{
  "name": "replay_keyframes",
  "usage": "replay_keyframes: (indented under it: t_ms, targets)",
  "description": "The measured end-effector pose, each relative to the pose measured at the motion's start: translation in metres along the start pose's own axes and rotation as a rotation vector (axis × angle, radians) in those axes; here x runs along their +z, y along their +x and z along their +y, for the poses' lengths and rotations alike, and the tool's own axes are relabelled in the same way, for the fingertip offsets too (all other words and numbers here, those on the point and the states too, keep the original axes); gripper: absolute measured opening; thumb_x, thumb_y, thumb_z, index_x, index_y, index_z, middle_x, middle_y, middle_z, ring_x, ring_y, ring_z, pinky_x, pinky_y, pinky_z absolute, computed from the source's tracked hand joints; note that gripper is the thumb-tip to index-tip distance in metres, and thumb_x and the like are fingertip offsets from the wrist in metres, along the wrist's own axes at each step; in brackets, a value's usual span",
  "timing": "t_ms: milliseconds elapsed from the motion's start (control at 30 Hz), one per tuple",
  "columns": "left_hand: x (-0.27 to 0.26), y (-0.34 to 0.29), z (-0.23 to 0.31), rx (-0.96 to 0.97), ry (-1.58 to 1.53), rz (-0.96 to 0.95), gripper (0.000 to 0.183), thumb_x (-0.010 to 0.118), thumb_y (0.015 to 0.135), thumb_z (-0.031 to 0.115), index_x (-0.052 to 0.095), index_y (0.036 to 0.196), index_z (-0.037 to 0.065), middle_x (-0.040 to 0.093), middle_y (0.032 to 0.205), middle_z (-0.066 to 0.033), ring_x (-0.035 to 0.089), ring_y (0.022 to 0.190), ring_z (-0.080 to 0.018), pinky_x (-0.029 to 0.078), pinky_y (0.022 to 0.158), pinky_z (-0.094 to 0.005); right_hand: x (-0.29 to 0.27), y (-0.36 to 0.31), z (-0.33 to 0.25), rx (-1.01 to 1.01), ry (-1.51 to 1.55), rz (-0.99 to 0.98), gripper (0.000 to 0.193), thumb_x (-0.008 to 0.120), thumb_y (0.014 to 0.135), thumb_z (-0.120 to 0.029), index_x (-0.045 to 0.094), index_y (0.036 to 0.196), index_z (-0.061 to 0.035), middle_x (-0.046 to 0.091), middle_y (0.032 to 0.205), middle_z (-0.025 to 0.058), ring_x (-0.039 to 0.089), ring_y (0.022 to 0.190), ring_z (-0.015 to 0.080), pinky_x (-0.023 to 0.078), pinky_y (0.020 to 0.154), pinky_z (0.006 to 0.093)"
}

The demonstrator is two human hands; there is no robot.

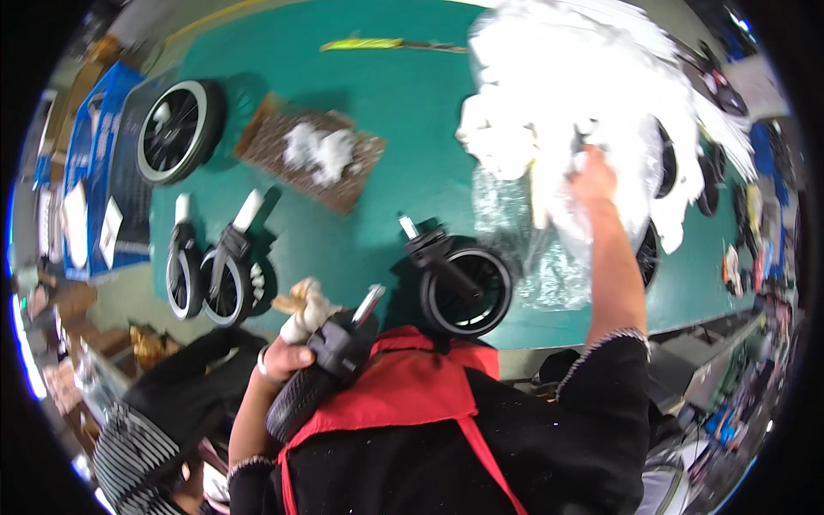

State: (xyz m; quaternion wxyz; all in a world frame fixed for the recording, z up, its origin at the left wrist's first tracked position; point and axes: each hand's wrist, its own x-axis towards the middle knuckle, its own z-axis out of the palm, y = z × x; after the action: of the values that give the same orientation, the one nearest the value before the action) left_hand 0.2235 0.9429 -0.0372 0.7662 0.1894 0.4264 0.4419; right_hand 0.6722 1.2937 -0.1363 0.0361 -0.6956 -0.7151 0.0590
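Note:
My left hand (285,359) is closed on a wheel fork (336,345) with a black tyre and a bright metal stem, held against my red apron. A crumpled white and tan bundle, perhaps a rag (307,313), shows at the same hand. Stretched out to the right, my right hand (594,178) has its fingers curled at a glaring heap of white plastic wrapping (566,77); what they grip is lost in the brightness. Between my hands, another wheel fork (463,287) lies on the green table (343,249), its metal stem pointing up and left.
Two more wheel forks with white-covered stems (225,273) are at the table's left. Behind them lies a large grey-rimmed wheel (178,130), beside a blue crate (90,172). A brown sheet (279,163) carries white scraps. A yellow-handled tool (365,44) lies at the far side.

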Motion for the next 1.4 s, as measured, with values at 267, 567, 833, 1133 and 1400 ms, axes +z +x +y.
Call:
replay_keyframes:
  t_ms: [267, 567, 833, 1133, 1400]
  targets:
    - [0.007, -0.017, -0.002, 0.071, -0.081, -0.074, 0.088, 0.075, 0.071, 0.037, 0.038, 0.139, -0.005, 0.050, 0.130, -0.0126, 0.050, 0.121, -0.0236, 0.035, 0.105, -0.0343, -0.107, -0.082, -0.080, 0.067, 1.529, -0.073, 0.047, 0.070, 0.077, -0.006, 0.051, 0.121, -0.0093, 0.063, 0.110, 0.0109, 0.061, 0.099, 0.0187, 0.051, 0.086, 0.0336]
    - [0.000, -0.013, -0.003, 0.075, 0.098, -0.265, 0.074, 0.072, 0.079, 0.032, 0.041, 0.135, -0.006, 0.050, 0.128, -0.0113, 0.048, 0.118, -0.0219, 0.034, 0.104, -0.0329, -0.087, -0.214, -0.189, -0.251, 2.075, -0.528, 0.046, 0.068, 0.083, -0.008, 0.054, 0.126, -0.0153, 0.064, 0.110, 0.0203, 0.065, 0.098, 0.0249, 0.057, 0.077, 0.0340]
    - [-0.007, -0.029, -0.002, 0.086, 0.061, -0.237, 0.073, 0.073, 0.078, 0.029, 0.041, 0.135, -0.005, 0.050, 0.127, -0.0110, 0.049, 0.118, -0.0218, 0.034, 0.105, -0.0339, -0.097, -0.234, -0.214, -0.303, 2.038, -0.589, 0.049, 0.068, 0.083, 0.001, 0.049, 0.126, -0.0142, 0.063, 0.112, 0.0212, 0.068, 0.083, 0.0193, 0.055, 0.062, 0.0232]
    - [-0.004, -0.031, 0.005, 0.077, 0.081, -0.295, 0.072, 0.075, 0.077, 0.026, 0.042, 0.133, -0.005, 0.053, 0.123, -0.0103, 0.051, 0.114, -0.0201, 0.037, 0.102, -0.0325, -0.106, -0.241, -0.230, -0.398, 1.797, -0.572, 0.051, 0.067, 0.084, 0.005, 0.046, 0.127, -0.0104, 0.062, 0.114, 0.0199, 0.066, 0.090, 0.0182, 0.056, 0.061, 0.0237]
    - [-0.004, -0.037, -0.003, 0.132, -0.087, -0.305, 0.077, 0.077, 0.075, 0.031, 0.042, 0.133, -0.004, 0.052, 0.124, -0.0116, 0.050, 0.116, -0.0213, 0.037, 0.102, -0.0329, -0.117, -0.254, -0.233, -0.661, 1.632, -0.528, 0.036, 0.072, 0.078, 0.009, 0.051, 0.102, -0.0086, 0.062, 0.110, 0.0208, 0.064, 0.103, 0.0252, 0.053, 0.080, 0.0318]
